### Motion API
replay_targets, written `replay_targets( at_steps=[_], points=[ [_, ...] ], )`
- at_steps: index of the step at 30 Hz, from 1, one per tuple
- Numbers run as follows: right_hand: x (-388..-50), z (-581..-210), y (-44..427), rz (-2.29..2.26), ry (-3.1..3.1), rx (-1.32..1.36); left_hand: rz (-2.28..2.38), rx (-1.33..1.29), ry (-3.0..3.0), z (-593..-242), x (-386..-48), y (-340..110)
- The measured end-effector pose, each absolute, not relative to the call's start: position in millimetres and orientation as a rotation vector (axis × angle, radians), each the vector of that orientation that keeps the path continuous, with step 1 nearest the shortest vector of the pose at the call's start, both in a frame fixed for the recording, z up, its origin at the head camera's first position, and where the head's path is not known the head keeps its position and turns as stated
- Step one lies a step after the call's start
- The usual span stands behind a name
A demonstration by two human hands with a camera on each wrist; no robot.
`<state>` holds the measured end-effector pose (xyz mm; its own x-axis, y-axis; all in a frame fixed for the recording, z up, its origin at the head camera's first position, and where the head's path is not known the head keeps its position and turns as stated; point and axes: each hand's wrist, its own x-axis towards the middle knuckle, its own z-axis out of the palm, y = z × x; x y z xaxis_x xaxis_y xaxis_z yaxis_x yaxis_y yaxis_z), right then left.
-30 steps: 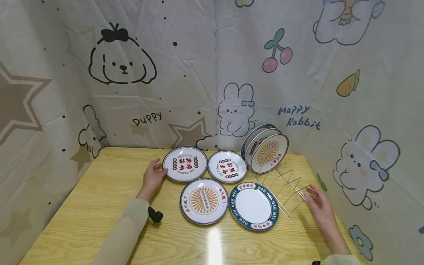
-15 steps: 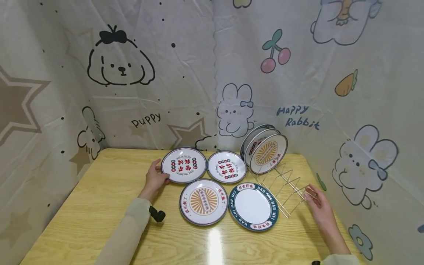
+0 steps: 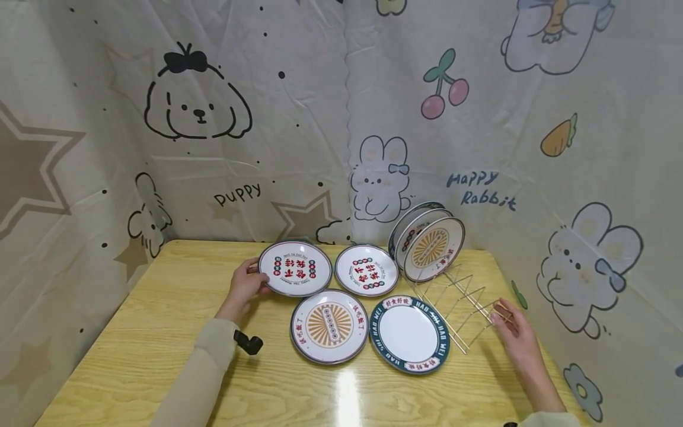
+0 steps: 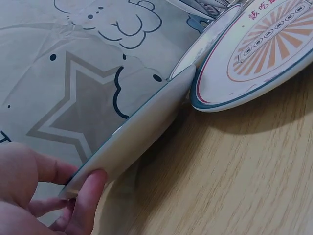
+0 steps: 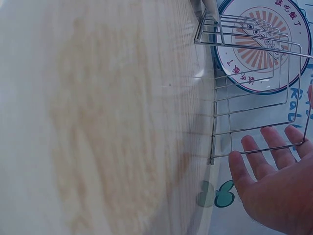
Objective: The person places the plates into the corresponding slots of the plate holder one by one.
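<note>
My left hand (image 3: 241,292) pinches the left rim of a white plate with red lettering (image 3: 294,283). In the left wrist view that plate (image 4: 142,132) is tilted, its near edge raised off the table and its underside showing. My right hand (image 3: 516,337) holds the near end of a gold wire plate rack (image 3: 450,325); in the right wrist view the fingers lie behind the rack's (image 5: 213,132) end wire, and only a sliver of thumb shows. Several plates stand upright in the rack's far end, the front one a sunburst plate (image 3: 434,248).
Flat on the wooden table (image 3: 176,332) lie a smaller red-lettered plate (image 3: 367,270), a sunburst plate (image 3: 329,326) and a green-rimmed plate (image 3: 409,333) close beside the rack. A printed cloth curtain (image 3: 299,118) encloses the back and sides.
My left hand has gone from touching the red-lettered plate's edge to gripping it, and the plate has shifted slightly left and tilted. The right hand and rack stay put.
</note>
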<state>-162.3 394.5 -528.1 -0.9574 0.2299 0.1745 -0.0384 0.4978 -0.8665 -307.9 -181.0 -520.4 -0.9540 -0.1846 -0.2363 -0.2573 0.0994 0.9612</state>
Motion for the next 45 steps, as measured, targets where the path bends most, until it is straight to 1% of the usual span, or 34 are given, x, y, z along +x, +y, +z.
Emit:
replay_targets(
  at_steps=[12, 20, 39, 45],
  points=[
    [-162.6, -530.9, 395.1, 1.445, -2.448, -0.14, 2.042, -0.432, 2.23, -524.6, -307.4, -184.7],
    [-162.9, -530.4, 394.8, 1.439, -2.456, -0.147, 2.18, -0.389, 2.207, -524.9, -308.5, -189.9],
    [-160.4, -529.2, 395.5, 1.449, -2.502, -0.185, 2.326, -0.297, 2.24, -509.1, -293.6, -194.7],
    [-161.2, -529.8, 396.5, 1.442, -2.508, -0.18, 2.405, -0.196, 2.181, -507.9, -291.1, -194.8]
  ],
)
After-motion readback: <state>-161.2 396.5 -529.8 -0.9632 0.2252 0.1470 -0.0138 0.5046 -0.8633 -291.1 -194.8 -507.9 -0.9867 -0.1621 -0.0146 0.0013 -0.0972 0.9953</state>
